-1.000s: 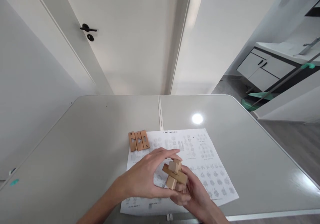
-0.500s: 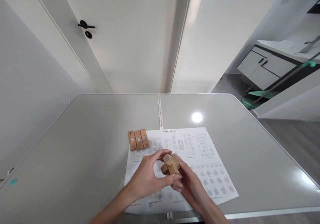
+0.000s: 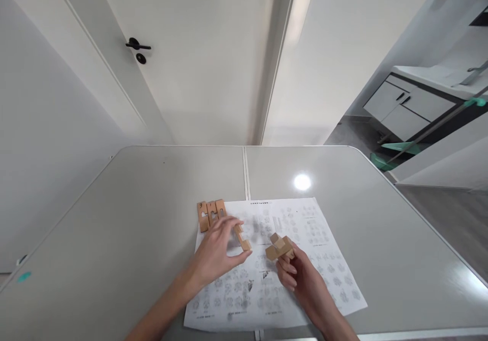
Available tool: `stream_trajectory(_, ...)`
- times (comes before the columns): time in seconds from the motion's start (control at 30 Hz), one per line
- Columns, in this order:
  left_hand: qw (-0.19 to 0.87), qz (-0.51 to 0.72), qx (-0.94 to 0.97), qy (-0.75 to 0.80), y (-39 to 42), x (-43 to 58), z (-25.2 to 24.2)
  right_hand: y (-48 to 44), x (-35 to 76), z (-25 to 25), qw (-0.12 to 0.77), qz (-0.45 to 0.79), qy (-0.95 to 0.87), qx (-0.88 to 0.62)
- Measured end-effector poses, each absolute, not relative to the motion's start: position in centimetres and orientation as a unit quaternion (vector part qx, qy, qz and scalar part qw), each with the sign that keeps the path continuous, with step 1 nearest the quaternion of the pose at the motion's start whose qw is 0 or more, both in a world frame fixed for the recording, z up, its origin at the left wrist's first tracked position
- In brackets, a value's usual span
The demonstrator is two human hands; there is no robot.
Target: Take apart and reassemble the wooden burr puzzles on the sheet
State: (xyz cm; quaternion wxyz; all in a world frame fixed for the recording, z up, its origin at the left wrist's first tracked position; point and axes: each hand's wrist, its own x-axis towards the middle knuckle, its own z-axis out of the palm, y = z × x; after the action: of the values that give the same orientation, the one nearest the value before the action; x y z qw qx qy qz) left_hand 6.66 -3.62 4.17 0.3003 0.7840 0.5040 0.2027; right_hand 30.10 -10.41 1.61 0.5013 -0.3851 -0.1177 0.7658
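Observation:
A notched wooden puzzle piece (image 3: 243,239) is pinched lengthwise between the thumb and fingers of my left hand (image 3: 217,249). To its right, my right hand (image 3: 303,277) grips a cluster of interlocked wooden puzzle pieces (image 3: 280,248) by its right side. A gap separates the single piece from the cluster. Both are held above a printed sheet (image 3: 305,229) covered with small diagrams. Behind my left hand, flat wooden pieces (image 3: 203,217) with cut-outs and handwritten numbers lie side by side at the sheet's upper left corner, partly covered by my fingers.
The sheet lies on a grey table (image 3: 152,214) with a seam (image 3: 245,173) running down its middle. Beyond the table stands a white door (image 3: 198,66) with a black handle (image 3: 138,45). At the right are a sink cabinet (image 3: 404,102) and a green-clipped pole.
My hands have moved apart. One notched piece has come off the cluster in my left hand, which has shifted left, while the rest of the cluster stays in my right hand.

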Motion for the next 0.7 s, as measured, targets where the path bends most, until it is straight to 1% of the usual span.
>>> stream_trajectory(0.13,0.209,0.184,0.854,0.439,-2.9,6.6,1.8,-10.5,30.0,1.4,0.496,0.750,-0.133,-0.416)
stream_trajectory(0.2,0.191,0.176,0.865,0.429,-2.7,6.6,1.9,-10.5,29.8,1.2,0.493,0.750,-0.141,-0.418)
stream_trajectory(0.27,0.197,0.175,0.863,0.432,-2.9,6.6,2.7,-10.5,29.4,1.0,0.488,0.754,-0.143,-0.416)
stream_trajectory(0.4,0.285,0.174,0.844,0.419,-4.2,7.1,4.7,-10.3,28.2,1.1,0.483,0.765,-0.134,-0.405)
stream_trajectory(0.5,0.344,0.164,0.819,0.429,-5.4,7.4,5.3,-10.1,26.9,1.9,0.470,0.770,-0.159,-0.401)
stream_trajectory(0.6,0.402,0.173,0.772,0.460,-6.2,7.3,5.4,-9.8,26.0,3.0,0.447,0.734,-0.276,-0.429)
stream_trajectory(0.7,0.454,0.203,0.729,0.471,-6.8,6.6,5.4,-9.5,25.8,3.3,0.418,0.612,-0.457,-0.492)
